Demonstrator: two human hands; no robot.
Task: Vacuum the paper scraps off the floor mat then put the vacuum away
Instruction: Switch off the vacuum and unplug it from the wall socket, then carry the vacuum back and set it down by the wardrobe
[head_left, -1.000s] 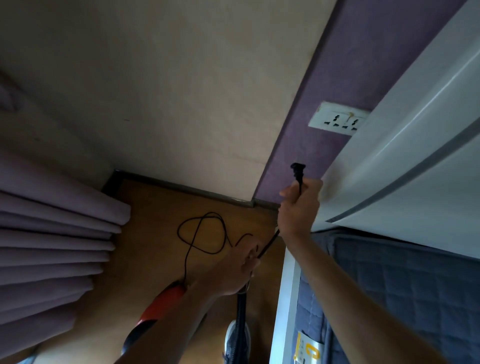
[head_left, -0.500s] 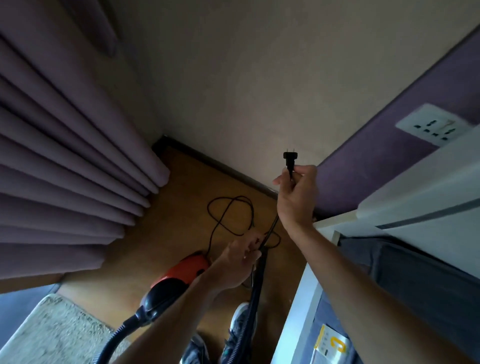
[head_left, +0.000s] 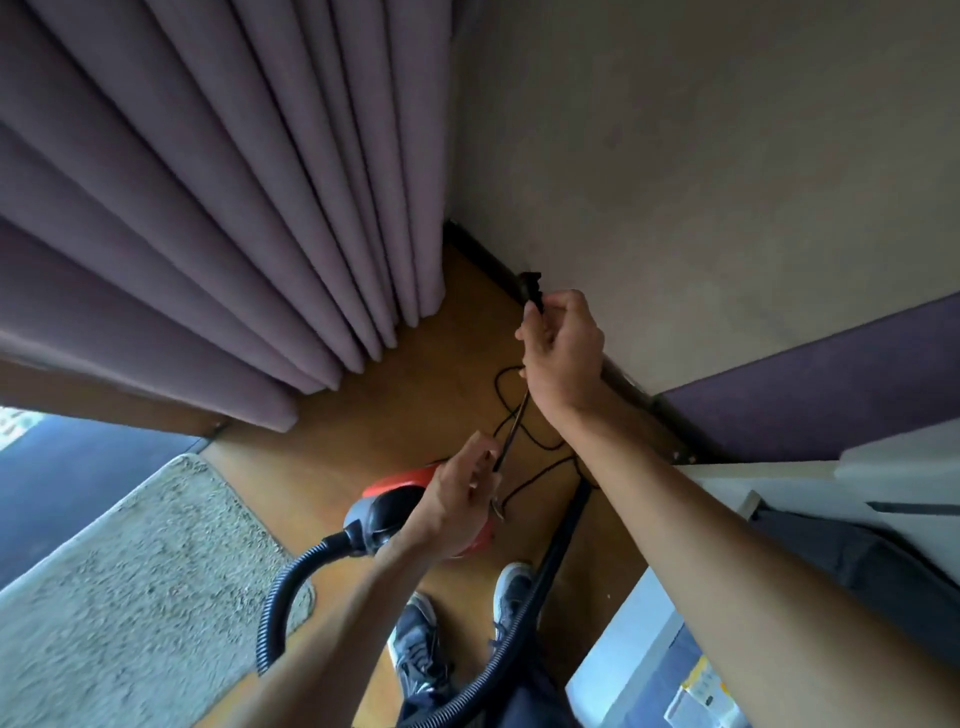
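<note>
A red and black canister vacuum (head_left: 400, 493) sits on the wooden floor, its ribbed black hose (head_left: 275, 618) curving toward me. My right hand (head_left: 563, 353) is shut on the black power cord just below its plug (head_left: 532, 291), which sticks up out of the fist. My left hand (head_left: 457, 499) pinches the same cord (head_left: 511, 431) lower down, above the vacuum. The rest of the cord lies in loops on the floor (head_left: 540, 441). The grey shaggy floor mat (head_left: 135, 587) lies at the lower left; no scraps show on it.
Mauve curtains (head_left: 208, 208) hang at the left down to the floor. A beige wall (head_left: 727, 156) and a purple panel (head_left: 810, 374) stand ahead. A white bed frame with dark bedding (head_left: 831, 545) is at the right. My shoes (head_left: 421, 644) stand beside the hose.
My view has swung down and left, so the wall socket is out of sight. My right hand has stayed on the cord by the plug and come lower, closer to my left hand.
</note>
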